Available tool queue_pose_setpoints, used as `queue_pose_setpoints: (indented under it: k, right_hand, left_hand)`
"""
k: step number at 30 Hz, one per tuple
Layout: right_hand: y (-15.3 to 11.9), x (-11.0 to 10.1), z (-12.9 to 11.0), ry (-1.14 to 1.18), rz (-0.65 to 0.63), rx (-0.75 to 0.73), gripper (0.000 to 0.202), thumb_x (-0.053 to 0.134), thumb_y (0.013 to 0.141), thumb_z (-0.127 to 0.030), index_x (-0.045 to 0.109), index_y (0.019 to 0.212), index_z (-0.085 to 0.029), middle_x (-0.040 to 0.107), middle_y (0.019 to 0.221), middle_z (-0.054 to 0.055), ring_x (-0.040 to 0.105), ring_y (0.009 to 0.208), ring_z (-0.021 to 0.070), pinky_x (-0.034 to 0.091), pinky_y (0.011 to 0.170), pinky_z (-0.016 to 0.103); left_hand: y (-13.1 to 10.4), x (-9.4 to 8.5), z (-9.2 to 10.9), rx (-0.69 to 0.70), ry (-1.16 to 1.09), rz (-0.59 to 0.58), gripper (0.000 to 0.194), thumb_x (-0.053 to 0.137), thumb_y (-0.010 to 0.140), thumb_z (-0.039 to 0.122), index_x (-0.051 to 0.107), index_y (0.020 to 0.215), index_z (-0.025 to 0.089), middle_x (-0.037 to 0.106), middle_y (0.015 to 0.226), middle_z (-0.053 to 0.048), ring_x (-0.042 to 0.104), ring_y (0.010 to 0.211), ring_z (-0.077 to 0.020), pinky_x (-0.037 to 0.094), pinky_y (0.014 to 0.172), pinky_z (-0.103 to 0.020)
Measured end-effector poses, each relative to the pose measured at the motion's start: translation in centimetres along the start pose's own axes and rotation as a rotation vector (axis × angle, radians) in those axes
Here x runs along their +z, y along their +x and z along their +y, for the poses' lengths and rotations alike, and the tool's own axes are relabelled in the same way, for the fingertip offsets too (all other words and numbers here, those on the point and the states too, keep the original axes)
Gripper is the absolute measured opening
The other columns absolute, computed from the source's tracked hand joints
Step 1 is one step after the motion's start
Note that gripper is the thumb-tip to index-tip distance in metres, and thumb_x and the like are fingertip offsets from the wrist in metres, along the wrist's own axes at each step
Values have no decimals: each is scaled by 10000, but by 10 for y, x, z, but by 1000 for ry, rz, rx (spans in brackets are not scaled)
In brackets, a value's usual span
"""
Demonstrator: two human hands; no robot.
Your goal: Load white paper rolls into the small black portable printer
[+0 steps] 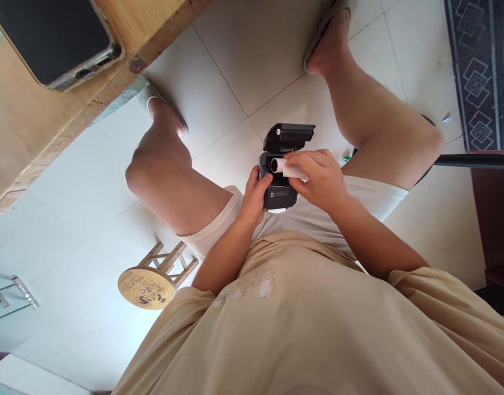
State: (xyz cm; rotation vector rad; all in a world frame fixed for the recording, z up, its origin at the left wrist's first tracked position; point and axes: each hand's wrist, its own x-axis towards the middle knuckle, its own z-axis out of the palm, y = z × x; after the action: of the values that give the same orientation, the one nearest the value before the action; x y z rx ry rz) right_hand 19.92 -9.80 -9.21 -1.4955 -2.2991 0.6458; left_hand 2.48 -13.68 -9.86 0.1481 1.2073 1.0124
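Note:
A small black device (281,198), which looks like a label or receipt printer, is held above my lap with its lid (293,134) swung up. My left hand (255,197) grips its left side, the thumb on the near edge of the opening. Between the fingers and thumb of my right hand (318,178) is a white paper roll (280,166) with a hollow core facing left. The roll lies at the device's open compartment, partly over it; how deep it sits I cannot tell.
A wooden table edge (124,82) is at the upper left, with a dark phone (54,38) on it. A round wooden stool (147,288) stands at the lower left. A patterned dark cloth (476,82) hangs at the upper right. My bare legs frame the tiled floor.

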Motion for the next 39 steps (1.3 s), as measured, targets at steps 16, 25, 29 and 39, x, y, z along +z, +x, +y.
queue_pose_setpoints:
  k: [16,25,29,39]
  right_hand:
    - [-25,-11,-10,284,232,-148,128,712,1050,-392,751,1002,-279,796,968,44,767,1013,260,538,909,447]
    - [11,-12,39,789,149,264,807,627,918,-905,478,1517,-385,740,1403,90,725,1358,323,609,1091,526]
    - [8,-12,38,879,177,326,694,551,978,-866,517,1444,-353,755,1246,90,726,1288,298,613,1097,509]
    - [-16,9,25,948,-210,410,982,829,823,-857,424,1559,-348,699,1322,81,729,1017,235,671,909,424]
  left_hand:
    - [5,-10,-7,-3,53,-85,713,1043,570,471,663,1137,266,737,1021,4,702,968,-216,569,868,-334]
    - [7,-18,-14,-11,167,-197,891,1061,562,551,639,1301,286,743,1139,-34,721,1135,-291,575,1015,-433]
    - [7,-19,-18,14,140,-191,920,1068,573,496,650,1368,301,757,1180,-28,731,1142,-279,575,1039,-429]
    - [3,-10,-8,3,-10,-183,738,1000,691,680,703,1237,282,795,1132,-37,789,1149,-299,617,970,-393]
